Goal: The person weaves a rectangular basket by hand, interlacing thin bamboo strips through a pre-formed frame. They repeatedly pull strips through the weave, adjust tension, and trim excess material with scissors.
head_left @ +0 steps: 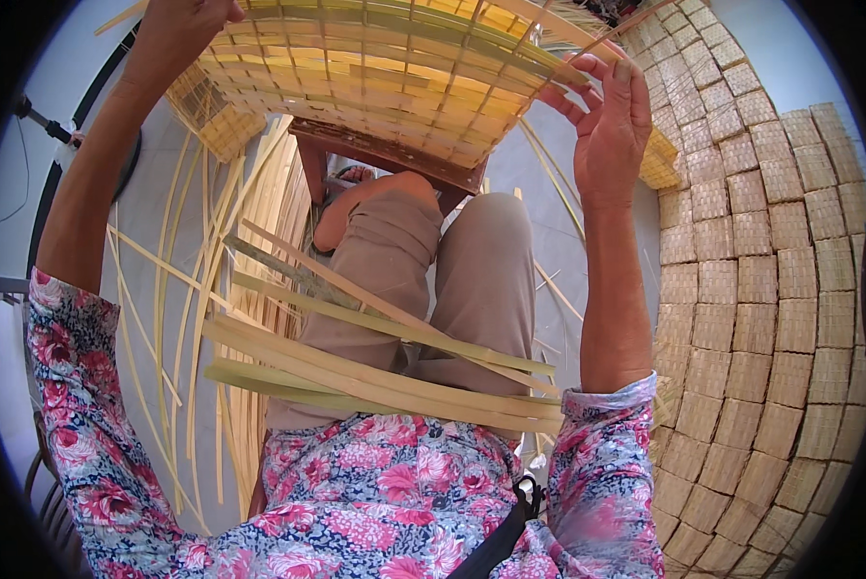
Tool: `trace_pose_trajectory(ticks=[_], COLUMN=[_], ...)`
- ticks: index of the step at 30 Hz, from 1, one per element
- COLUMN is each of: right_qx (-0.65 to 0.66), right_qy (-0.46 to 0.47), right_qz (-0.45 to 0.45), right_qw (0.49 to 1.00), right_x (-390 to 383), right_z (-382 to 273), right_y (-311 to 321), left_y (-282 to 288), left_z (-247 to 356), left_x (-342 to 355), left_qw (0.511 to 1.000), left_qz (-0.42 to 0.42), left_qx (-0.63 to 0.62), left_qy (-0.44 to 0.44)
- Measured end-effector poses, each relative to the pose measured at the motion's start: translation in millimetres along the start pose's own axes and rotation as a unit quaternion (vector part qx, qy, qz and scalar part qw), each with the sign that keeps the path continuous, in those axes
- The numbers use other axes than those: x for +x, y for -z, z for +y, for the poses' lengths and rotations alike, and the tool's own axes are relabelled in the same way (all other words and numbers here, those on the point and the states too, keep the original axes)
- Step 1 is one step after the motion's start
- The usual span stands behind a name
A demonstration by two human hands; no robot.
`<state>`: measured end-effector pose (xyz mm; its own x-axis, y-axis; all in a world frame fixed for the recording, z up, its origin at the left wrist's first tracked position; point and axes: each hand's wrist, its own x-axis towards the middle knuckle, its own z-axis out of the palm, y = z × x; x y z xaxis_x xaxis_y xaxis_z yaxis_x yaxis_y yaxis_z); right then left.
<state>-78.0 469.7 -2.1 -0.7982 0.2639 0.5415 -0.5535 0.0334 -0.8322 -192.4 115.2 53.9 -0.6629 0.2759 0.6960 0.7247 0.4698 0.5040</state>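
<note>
A half-woven bamboo basket lies on a small wooden stool in front of my knees. My left hand grips its upper left edge, at the top of the view. On the right edge my right hand pinches the ends of the woven strips with fingers curled round them. Several long flat bamboo strips lie across my lap.
Tall stacks of finished square woven baskets fill the right side. Loose thin bamboo strips lie spread over the grey floor on the left, next to a dark curved cable. Another small woven piece sits by the stool.
</note>
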Motion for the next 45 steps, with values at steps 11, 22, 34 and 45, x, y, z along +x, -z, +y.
trace_pose_trajectory(ticks=[11,22,34,45], right_qx=[-0.019,0.102,0.161,0.155], right_qy=[-0.016,-0.068,-0.082,-0.067], right_qz=[0.038,0.049,0.018,0.032], right_qw=[0.999,0.991,0.983,0.985], right_x=[-9,-6,-10,-20], right_z=[12,6,-2,-11], right_y=[3,1,-13,-21], left_y=[-4,-7,-70,-88], left_z=[-11,-17,52,49], left_x=[-19,-24,-41,-24], left_qw=[1.000,0.988,0.980,0.965], left_qz=[-0.013,0.070,0.018,0.056], left_qx=[0.015,0.038,0.113,0.088], left_qy=[-0.023,-0.130,-0.161,-0.240])
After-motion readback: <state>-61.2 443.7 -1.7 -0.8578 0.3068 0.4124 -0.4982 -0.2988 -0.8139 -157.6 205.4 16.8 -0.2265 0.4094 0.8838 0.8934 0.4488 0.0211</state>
